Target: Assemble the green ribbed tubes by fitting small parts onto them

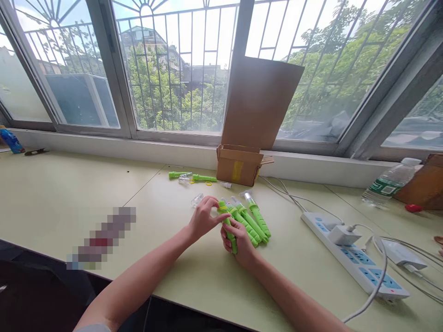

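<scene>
My right hand (pixel 240 242) is wrapped round the lower end of a green plastic stick (pixel 227 224) that stands slanted on the table. My left hand (pixel 204 216) pinches the top end of that same stick with its fingertips. Right beside it lie several more green sticks (pixel 252 219) with clear caps, side by side. A small clear cap (pixel 197 199) lies just left of my left hand. Farther back lie two more green pieces (pixel 204 178) and a few small clear and yellow parts.
A small open cardboard box (pixel 238 165) stands at the windowsill, with a cardboard sheet (pixel 261 101) leaning on the window behind it. A white power strip (pixel 353 253) with a charger and cables runs along the right. A water bottle (pixel 391 182) lies far right.
</scene>
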### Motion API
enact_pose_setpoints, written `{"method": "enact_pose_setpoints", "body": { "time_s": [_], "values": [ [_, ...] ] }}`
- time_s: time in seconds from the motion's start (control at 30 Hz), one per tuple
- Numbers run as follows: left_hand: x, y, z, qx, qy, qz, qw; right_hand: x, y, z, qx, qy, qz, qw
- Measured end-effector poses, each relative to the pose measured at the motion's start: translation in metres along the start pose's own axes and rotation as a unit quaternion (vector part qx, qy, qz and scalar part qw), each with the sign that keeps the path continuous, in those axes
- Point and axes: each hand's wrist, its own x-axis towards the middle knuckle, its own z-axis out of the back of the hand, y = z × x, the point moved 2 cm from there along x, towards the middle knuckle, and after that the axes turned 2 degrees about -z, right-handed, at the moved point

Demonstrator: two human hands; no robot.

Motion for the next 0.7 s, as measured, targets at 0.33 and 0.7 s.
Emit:
{"method": "enact_pose_setpoints", "body": {
  "time_s": [0.33, 0.7],
  "values": [
    [0.0012, 0.0003, 0.0001, -0.001, 0.003, 0.009, 1.0, 0.0012, -0.0021, 0.0021, 0.043, 0.029, -0.027, 0.998],
    [-0.003, 0.0044, -0.0032, 0.004, -0.009, 0.036, 0.999, -0.0003, 0.0005, 0.0002, 0.035, 0.023, -0.03, 0.999]
  ]
}}
